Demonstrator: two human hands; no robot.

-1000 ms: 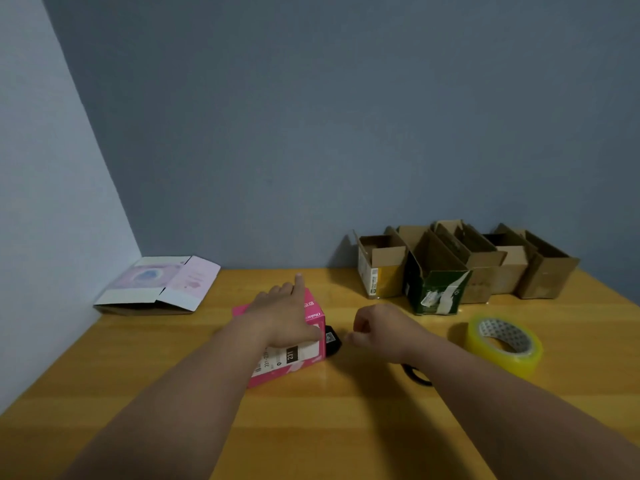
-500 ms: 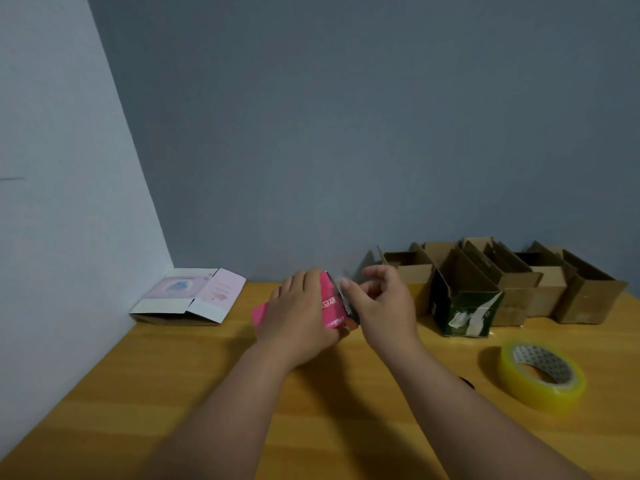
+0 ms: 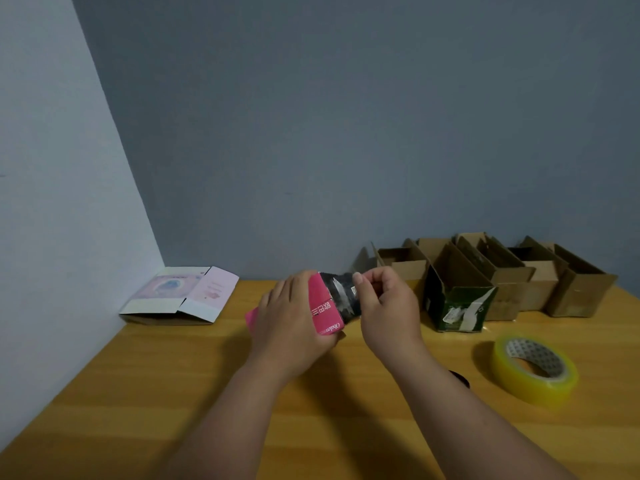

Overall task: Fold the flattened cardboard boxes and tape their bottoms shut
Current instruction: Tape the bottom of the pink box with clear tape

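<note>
Pink cardboard box (image 3: 323, 308) sits raised above the wooden bench (image 3: 207, 393), left of the yellow tape roll (image 3: 535, 370); I see my left hand (image 3: 291, 327) wrapped around it, my right hand (image 3: 386, 306) pinching its dark end flap (image 3: 341, 294).

Left hand (image 3: 291, 323): gripping the pink box (image 3: 323, 311) above the table (image 3: 173, 393).
Right hand (image 3: 388, 306): pinching the box's dark end flap (image 3: 341, 296).
Tape roll (image 3: 535, 370): lying flat at right.
Back row: 5 folded boxes (image 3: 498, 275) standing.
Left corner: flattened box (image 3: 180, 294) lying.
</note>
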